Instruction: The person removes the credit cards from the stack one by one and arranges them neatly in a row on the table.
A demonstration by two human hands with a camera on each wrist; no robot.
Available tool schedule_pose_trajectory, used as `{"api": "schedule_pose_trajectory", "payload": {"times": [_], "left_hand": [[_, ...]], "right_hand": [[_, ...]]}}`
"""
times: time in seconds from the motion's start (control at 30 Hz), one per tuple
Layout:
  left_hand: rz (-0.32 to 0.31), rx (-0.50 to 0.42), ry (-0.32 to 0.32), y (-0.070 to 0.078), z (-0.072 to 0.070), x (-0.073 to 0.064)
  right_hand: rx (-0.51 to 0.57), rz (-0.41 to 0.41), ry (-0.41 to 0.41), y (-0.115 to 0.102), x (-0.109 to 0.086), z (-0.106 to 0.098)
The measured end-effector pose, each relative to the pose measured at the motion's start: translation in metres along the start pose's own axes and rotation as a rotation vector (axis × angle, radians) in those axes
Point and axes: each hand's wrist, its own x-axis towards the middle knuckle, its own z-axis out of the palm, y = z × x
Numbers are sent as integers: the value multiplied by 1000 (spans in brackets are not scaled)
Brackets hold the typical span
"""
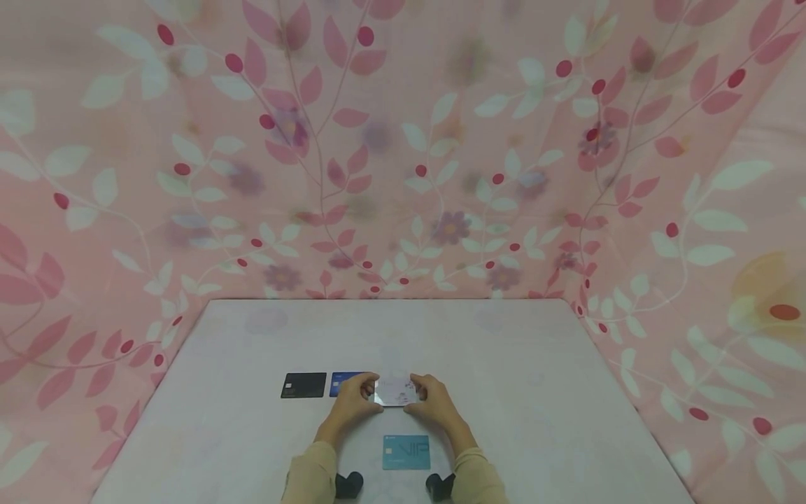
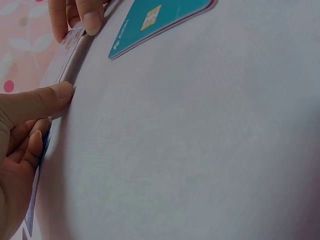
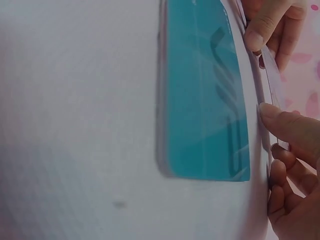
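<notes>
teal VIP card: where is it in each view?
Head: teal VIP card bottom centre, flat on the table, between the two sleeves.
Left wrist: top centre, chip visible.
Right wrist: centre, tall teal strip.
Shared landmark: the pale card that both hands hold, just beyond it.

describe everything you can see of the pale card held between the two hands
The pale card is a thin, glossy rectangle, whitish-pink with a faint print, looking like plastic. It lies long side across the white table, apparently flat on it. The left hand pinches its left end and the right hand its right end. It sits right of the blue card, beyond the teal card.
</notes>
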Motion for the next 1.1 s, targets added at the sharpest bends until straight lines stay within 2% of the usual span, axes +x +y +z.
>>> {"api": "schedule_pose_trajectory", "payload": {"times": [0.23,0.63,1.1], "left_hand": [[43,32,-3,0,1,1],[21,58,-63,3,0,0],[48,102,-94,3,0,-1]], "right_hand": [[1,-23,7,4,0,0],[12,-38,-20,8,2,-6],[36,-21,-47,10,5,-7]]}}
